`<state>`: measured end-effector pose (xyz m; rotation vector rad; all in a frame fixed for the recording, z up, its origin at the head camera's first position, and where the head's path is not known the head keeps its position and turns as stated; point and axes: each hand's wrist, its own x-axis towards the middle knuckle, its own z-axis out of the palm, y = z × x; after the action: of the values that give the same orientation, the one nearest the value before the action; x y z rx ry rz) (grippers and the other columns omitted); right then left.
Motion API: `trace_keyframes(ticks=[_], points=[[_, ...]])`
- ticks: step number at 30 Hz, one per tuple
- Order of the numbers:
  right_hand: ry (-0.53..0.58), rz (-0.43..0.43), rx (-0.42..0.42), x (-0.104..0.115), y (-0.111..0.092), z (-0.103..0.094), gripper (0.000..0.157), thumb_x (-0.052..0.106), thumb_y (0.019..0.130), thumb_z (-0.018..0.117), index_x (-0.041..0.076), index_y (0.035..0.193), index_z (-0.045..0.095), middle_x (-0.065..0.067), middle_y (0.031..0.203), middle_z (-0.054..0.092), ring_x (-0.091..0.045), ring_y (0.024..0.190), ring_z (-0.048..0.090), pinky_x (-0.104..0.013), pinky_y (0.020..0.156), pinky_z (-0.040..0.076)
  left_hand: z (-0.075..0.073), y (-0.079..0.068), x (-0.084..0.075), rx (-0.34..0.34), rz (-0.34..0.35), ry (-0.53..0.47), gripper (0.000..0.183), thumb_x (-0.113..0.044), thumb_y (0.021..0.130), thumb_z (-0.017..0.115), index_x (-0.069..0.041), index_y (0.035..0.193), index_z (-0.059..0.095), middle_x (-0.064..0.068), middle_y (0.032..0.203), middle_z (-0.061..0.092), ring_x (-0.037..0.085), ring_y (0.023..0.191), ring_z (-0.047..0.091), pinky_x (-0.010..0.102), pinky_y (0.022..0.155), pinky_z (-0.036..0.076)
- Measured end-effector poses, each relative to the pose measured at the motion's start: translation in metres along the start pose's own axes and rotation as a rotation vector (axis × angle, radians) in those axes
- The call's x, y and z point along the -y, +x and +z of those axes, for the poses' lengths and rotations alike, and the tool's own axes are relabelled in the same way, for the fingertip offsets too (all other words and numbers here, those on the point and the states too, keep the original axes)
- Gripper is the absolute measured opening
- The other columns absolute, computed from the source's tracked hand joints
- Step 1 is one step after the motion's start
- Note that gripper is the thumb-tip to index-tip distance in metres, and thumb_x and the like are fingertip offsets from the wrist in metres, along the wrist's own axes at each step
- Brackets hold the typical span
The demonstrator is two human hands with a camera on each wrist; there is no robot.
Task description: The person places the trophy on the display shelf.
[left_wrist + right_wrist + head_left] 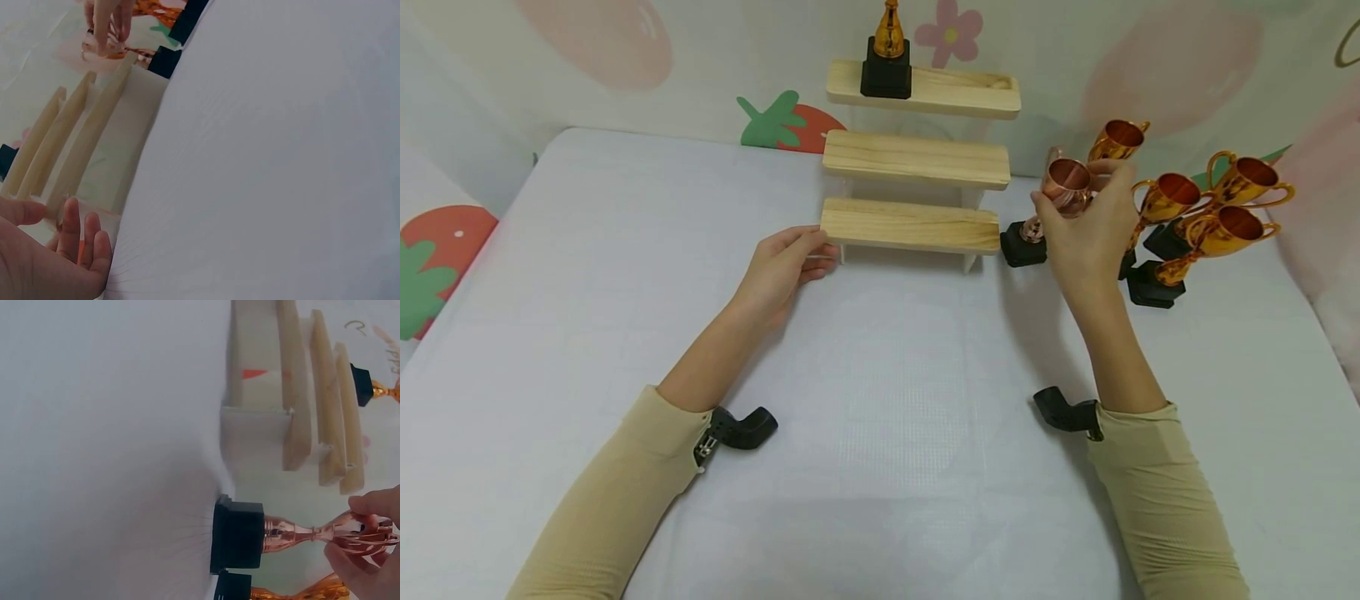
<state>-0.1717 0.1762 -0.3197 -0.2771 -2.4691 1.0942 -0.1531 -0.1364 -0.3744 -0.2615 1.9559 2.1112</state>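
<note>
My right hand (pixel 1093 217) grips the cup of a rose-gold trophy (pixel 1066 185) by its rim and handles. In the right wrist view, that trophy's black base (pixel 239 536) is down at the tabletop; whether it bears weight I cannot tell. At the left end of a three-step wooden display shelf (pixel 910 225), my left hand (pixel 786 265) holds the lowest board, thumb on one side and fingers on the other. A gold trophy (pixel 887 71) stands on the top board, its upper part cut off by the frame. The middle and lowest boards carry nothing.
Several gold trophies, among them a front one (pixel 1228 233), stand close together right of my right hand. A white cloth (pixel 887 400) covers the table. Behind the shelf hangs a printed curtain (pixel 715 67) with strawberries and a flower.
</note>
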Motion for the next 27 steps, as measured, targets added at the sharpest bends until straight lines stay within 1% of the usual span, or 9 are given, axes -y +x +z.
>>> trace_keyframes(ticks=[2,7,11,13,16,19,22,24,27], points=[[0.000,-0.023,0.007,0.000,-0.001,-0.001,0.061,0.022,0.096,0.081,0.001,0.141,0.047,-0.019,0.136,0.063,-0.024,0.110,0.063,-0.018,0.084,0.055,0.000,0.000,0.000,0.000,0.001,0.001,0.042,-0.017,0.113,0.050,0.008,0.146,0.051,-0.004,0.095,0.067,0.011,0.095,0.065,0.019,0.090,0.052],[0.014,-0.068,0.010,0.000,-0.002,-0.002,0.057,0.021,0.096,0.080,0.000,0.142,0.052,-0.018,0.137,0.063,-0.022,0.113,0.061,-0.017,0.087,0.056,0.000,0.000,0.000,0.000,0.002,0.001,0.042,-0.017,0.113,0.050,0.008,0.146,0.051,-0.005,0.094,0.068,0.010,0.094,0.065,0.019,0.089,0.052],[0.036,-0.074,0.015,-0.001,0.000,-0.003,0.056,0.017,0.095,0.081,-0.001,0.141,0.055,-0.019,0.135,0.063,-0.023,0.117,0.061,-0.020,0.089,0.057,0.000,0.000,0.000,-0.001,0.002,0.001,0.042,-0.017,0.113,0.050,0.008,0.146,0.052,-0.006,0.093,0.068,0.010,0.094,0.065,0.019,0.089,0.052],[0.051,-0.065,0.027,-0.002,0.001,-0.004,0.055,0.016,0.095,0.081,0.000,0.141,0.056,-0.019,0.134,0.063,-0.022,0.115,0.061,-0.020,0.088,0.057,0.000,0.000,0.000,0.000,0.004,0.000,0.042,-0.017,0.113,0.050,0.008,0.146,0.051,-0.007,0.092,0.068,0.010,0.094,0.065,0.019,0.090,0.052],[0.074,-0.057,0.059,-0.002,0.002,-0.006,0.055,0.012,0.094,0.081,-0.001,0.142,0.057,-0.020,0.134,0.063,-0.016,0.111,0.058,-0.017,0.086,0.054,0.000,0.000,-0.001,0.000,0.005,-0.001,0.042,-0.016,0.113,0.050,0.009,0.147,0.051,-0.008,0.091,0.068,0.009,0.093,0.065,0.019,0.089,0.052],[0.088,-0.046,0.102,-0.003,0.004,-0.009,0.057,0.012,0.094,0.081,0.000,0.144,0.056,-0.019,0.137,0.062,-0.007,0.096,0.056,-0.017,0.080,0.049,0.000,0.000,-0.001,-0.002,0.004,0.001,0.043,-0.017,0.113,0.050,0.009,0.147,0.050,-0.008,0.090,0.068,0.009,0.092,0.065,0.018,0.089,0.053],[0.103,-0.020,0.145,-0.003,0.005,-0.011,0.060,0.012,0.094,0.081,0.003,0.147,0.055,-0.017,0.140,0.060,-0.002,0.085,0.054,-0.017,0.078,0.048,0.000,0.000,-0.001,-0.004,0.002,0.006,0.043,-0.017,0.113,0.049,0.009,0.147,0.050,-0.008,0.091,0.067,0.009,0.092,0.065,0.019,0.090,0.053],[0.117,0.000,0.165,-0.003,0.006,-0.012,0.061,0.013,0.095,0.081,0.005,0.148,0.054,-0.015,0.139,0.058,0.001,0.084,0.056,-0.016,0.079,0.050,0.000,0.000,-0.001,-0.004,0.002,0.010,0.043,-0.017,0.113,0.049,0.009,0.148,0.050,-0.007,0.092,0.067,0.009,0.092,0.065,0.019,0.091,0.053],[0.147,0.016,0.178,-0.002,0.006,-0.013,0.060,0.011,0.094,0.081,0.005,0.147,0.054,-0.010,0.134,0.058,0.002,0.083,0.059,-0.015,0.078,0.051,0.000,0.000,-0.001,-0.005,0.000,0.013,0.043,-0.017,0.113,0.049,0.009,0.148,0.050,-0.007,0.092,0.067,0.009,0.092,0.065,0.019,0.091,0.053]])
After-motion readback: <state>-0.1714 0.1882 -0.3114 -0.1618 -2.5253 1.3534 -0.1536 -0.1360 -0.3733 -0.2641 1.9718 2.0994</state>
